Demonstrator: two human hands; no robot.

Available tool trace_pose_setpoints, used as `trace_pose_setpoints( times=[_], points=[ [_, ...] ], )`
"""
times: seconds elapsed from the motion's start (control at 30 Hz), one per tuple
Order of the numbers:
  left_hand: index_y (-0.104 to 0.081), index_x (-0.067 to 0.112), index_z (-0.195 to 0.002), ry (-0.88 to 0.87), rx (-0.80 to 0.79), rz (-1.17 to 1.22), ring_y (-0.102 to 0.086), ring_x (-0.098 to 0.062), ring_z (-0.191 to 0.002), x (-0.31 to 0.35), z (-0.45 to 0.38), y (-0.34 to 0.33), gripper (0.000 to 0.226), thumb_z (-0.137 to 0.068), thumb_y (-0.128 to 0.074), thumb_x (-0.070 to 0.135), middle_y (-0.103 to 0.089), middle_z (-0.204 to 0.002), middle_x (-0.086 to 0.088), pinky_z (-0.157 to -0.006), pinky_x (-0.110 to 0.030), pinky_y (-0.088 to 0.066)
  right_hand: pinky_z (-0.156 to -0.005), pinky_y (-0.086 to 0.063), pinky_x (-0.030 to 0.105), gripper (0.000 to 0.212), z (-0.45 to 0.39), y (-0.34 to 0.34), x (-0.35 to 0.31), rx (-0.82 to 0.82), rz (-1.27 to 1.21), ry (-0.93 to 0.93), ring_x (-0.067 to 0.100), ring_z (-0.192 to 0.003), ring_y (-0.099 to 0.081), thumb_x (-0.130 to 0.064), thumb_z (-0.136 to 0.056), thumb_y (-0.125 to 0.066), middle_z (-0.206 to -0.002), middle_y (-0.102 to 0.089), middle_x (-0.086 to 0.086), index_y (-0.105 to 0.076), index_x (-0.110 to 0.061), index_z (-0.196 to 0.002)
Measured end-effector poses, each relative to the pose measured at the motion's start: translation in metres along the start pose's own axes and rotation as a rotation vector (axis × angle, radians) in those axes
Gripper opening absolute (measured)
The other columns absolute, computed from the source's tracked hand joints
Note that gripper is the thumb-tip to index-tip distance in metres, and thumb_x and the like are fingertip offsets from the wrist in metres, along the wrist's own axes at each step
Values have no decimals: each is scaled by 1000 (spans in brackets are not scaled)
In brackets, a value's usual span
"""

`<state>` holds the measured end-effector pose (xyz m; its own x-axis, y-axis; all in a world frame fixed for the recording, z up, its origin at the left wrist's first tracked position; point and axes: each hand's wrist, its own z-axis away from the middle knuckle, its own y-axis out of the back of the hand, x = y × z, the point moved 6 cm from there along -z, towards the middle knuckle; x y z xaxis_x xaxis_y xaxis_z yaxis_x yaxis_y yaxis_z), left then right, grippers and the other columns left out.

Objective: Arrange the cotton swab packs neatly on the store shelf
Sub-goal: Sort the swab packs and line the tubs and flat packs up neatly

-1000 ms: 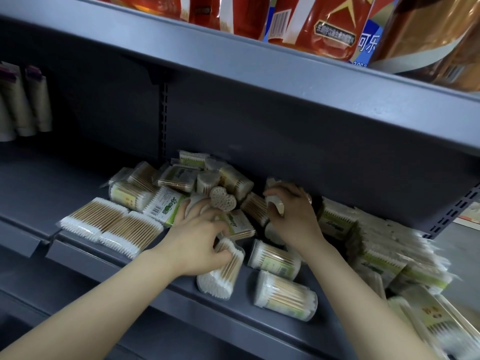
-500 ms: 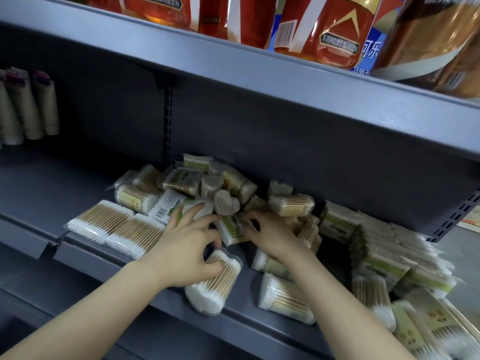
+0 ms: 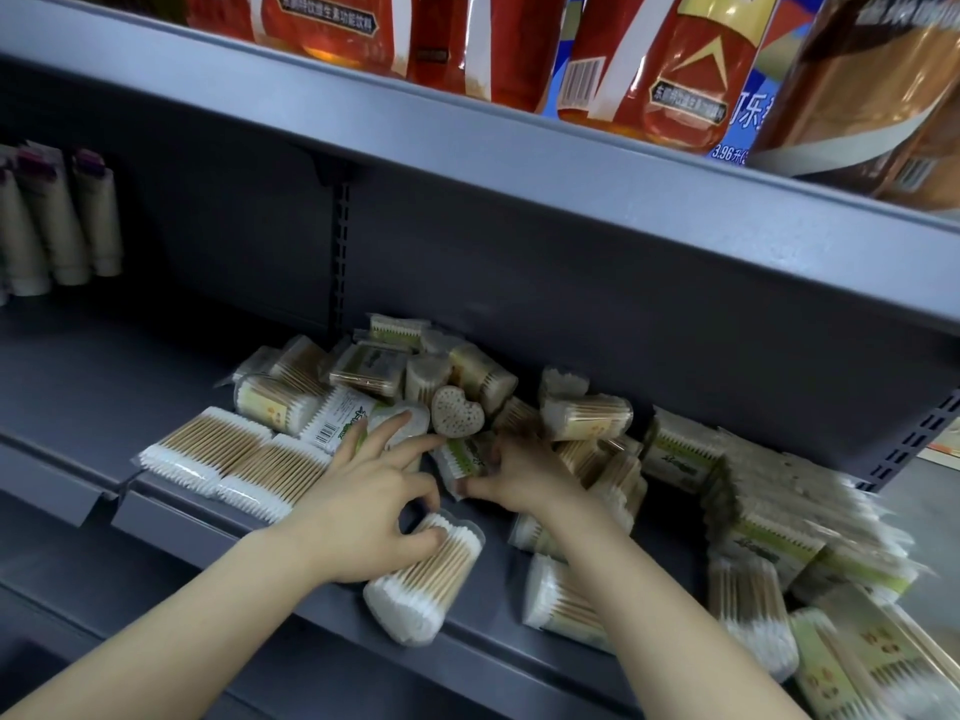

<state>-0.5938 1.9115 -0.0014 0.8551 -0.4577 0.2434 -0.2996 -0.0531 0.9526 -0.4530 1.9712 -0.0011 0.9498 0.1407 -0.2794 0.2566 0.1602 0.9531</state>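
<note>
Cotton swab packs lie jumbled on the grey shelf [image 3: 171, 517]. My left hand [image 3: 363, 511] holds a round pack of swabs [image 3: 426, 579] at the shelf's front edge, thumb curled on it, while its fingers stretch toward a heart-shaped pack [image 3: 457, 412]. My right hand [image 3: 519, 470] pinches a small green-labelled pack [image 3: 460, 457] in the middle of the pile. Two flat packs [image 3: 234, 465] lie side by side at the left. A row of flat packs [image 3: 779, 511] leans at the right.
The upper shelf [image 3: 519, 163] overhangs close above and carries red drink bottles [image 3: 670, 70]. Beige tubes [image 3: 62, 220] hang at the far left. Bare shelf surface [image 3: 104, 366] stretches left of the pile. More round packs [image 3: 566, 600] lie by my right forearm.
My right hand came down from the back of the pile to the small green-labelled pack in the middle. My left hand slid the round pack toward the front edge.
</note>
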Motion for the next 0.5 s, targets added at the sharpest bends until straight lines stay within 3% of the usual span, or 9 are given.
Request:
trace_pose_setpoints(
  times=[0.1, 0.23, 0.37, 0.5],
  points=[
    [-61, 38, -101, -12, 26, 19, 14, -12, -141, 2, 1, 2, 68, -60, -16, 68, -6, -153, 20, -113, -38, 13, -71, -36, 26, 45, -2, -4, 2, -21, -1, -27, 23, -104, -56, -51, -72, -67, -107, -57, 2, -51, -24, -105],
    [-58, 38, -112, -15, 67, 55, 12, -15, -142, 3, 3, 4, 72, -60, -17, 67, 0, -155, 12, -113, -35, 11, -72, -41, 27, 44, -3, -5, 2, -29, 28, -40, 22, -100, -56, -50, -69, -67, -110, -60, 2, -53, -24, -101],
    [-58, 33, -117, -11, 94, 61, 9, -16, -143, 2, 1, 6, 76, -60, -20, 67, -3, -156, -1, -114, -32, 9, -67, -37, 26, 44, 4, 9, 2, -20, -1, -39, 19, -93, -53, -44, -71, -68, -106, -56, 2, -51, -17, -102],
    [-56, 34, -118, -4, 90, 52, 11, -17, -143, 2, 0, 6, 79, -58, -18, 68, -1, -156, -2, -114, -32, 8, -52, -30, 23, 40, 14, 25, 4, 9, 13, -29, 15, -82, -46, -38, -74, -68, -94, -47, -2, -42, -17, -96]
  ],
)
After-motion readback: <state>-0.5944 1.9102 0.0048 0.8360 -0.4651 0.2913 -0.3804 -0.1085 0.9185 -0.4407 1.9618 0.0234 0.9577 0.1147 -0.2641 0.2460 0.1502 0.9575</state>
